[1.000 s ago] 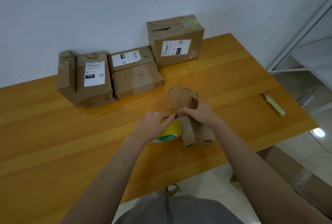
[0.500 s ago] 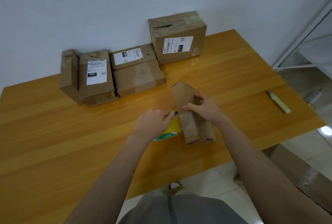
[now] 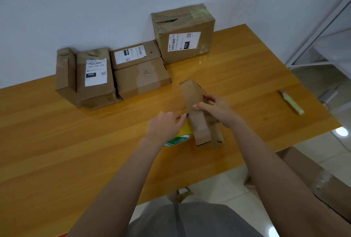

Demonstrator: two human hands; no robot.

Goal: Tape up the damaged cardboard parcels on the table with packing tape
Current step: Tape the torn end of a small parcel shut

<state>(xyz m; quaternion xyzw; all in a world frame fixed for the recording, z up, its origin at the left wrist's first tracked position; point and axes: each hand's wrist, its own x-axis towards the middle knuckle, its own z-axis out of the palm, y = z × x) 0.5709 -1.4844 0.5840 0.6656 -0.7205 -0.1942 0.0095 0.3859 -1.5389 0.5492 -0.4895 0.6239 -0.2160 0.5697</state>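
Parcel [image 3: 199, 127], long axis near-to-far

The view tips slightly downward: the table [image 3: 57, 141], the parcels at the wall [image 3: 141, 78], the left hand [image 3: 163, 126] on the tape roll [image 3: 183, 132] and the right hand [image 3: 218, 109] pinching the small parcel [image 3: 191, 94] all sit higher.

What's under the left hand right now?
A yellow packing tape roll with a green-and-white label, beside the narrow brown cardboard parcel. The left hand covers its top, so the tape's loose end cannot be seen.
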